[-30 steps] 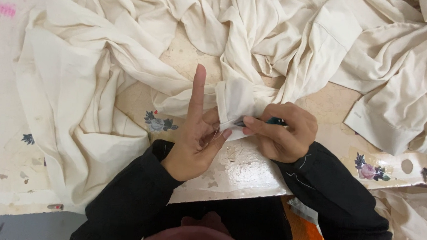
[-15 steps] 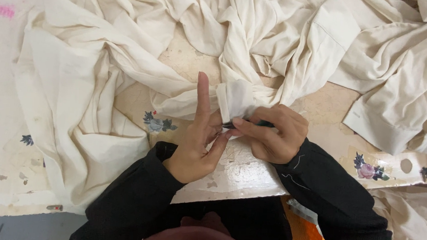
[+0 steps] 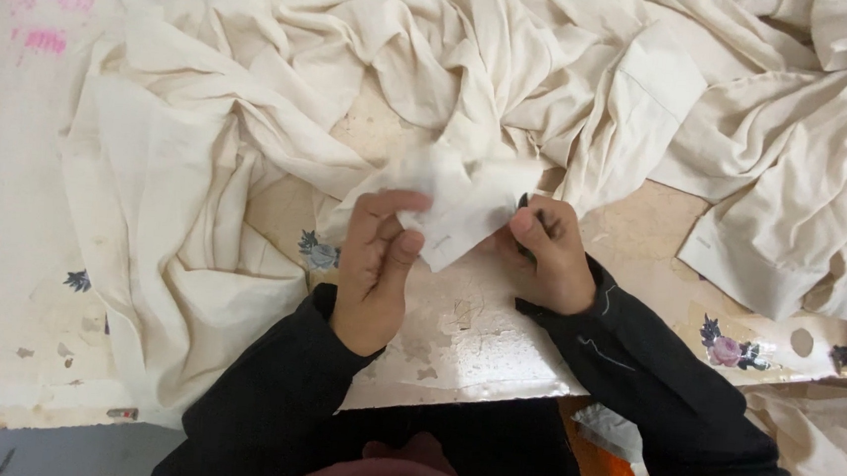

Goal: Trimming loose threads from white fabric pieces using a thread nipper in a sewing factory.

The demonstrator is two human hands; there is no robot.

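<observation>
Midway, seemingly: cream cloth flap point(image 3: 460, 216) near the bench's point(image 3: 456, 340) front edge, pinched by left hand point(image 3: 374, 264), right hand point(image 3: 541, 256) clenched on a dark tool point(image 3: 523, 203), most cloth still heaped behind.

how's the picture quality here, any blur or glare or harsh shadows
Head view: light is soft and even, with only gentle shading in the folds of the cream cloth and no glare on the worn table. The left hand and the cloth corner it pinches are smeared by motion blur; the right hand is a little sharper, the dark tool in it too blurred to identify.
</observation>
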